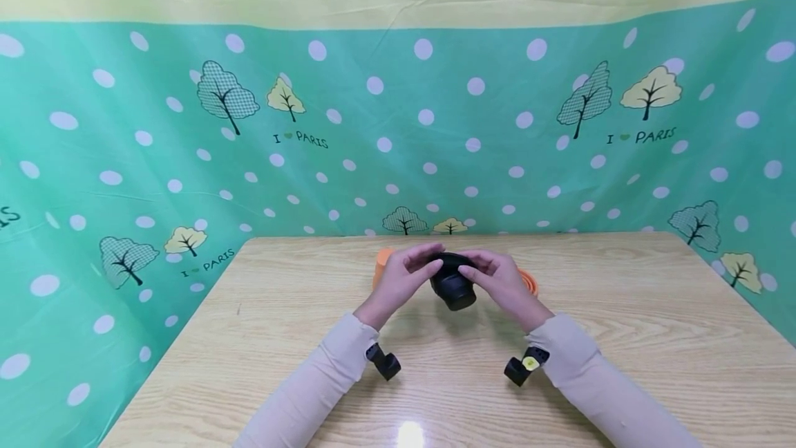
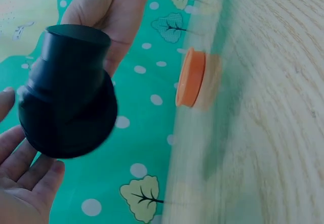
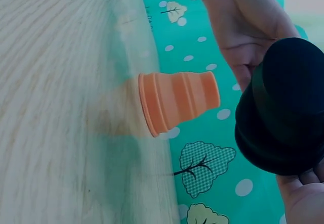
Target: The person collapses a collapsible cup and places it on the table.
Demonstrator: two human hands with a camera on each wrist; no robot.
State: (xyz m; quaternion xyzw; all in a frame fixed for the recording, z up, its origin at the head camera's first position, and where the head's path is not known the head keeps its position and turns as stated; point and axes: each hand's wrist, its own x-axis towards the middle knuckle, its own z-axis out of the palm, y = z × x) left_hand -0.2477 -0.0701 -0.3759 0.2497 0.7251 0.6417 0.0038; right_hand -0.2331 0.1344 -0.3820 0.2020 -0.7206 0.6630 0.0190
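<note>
Both hands hold a black collapsible cup [image 1: 454,289] with stepped sides above the middle of the table, tilted with its narrow end toward me and down. My left hand [image 1: 401,281] pinches its wide rim from the left, thumb on the near side. On the opposite side my right hand [image 1: 502,283] pinches the same rim with thumb and fingers. In the left wrist view the black cup [image 2: 71,92] hangs between the two hands. Its narrow end faces the camera in the right wrist view, where the cup [image 3: 288,102] hides part of the fingers.
Behind my left hand an orange stepped cup [image 3: 179,100] stands upside down on the wooden table [image 1: 280,351]. A flattened orange cup [image 2: 191,77] lies behind my right hand. A green dotted curtain [image 1: 348,109] hangs along the table's back edge.
</note>
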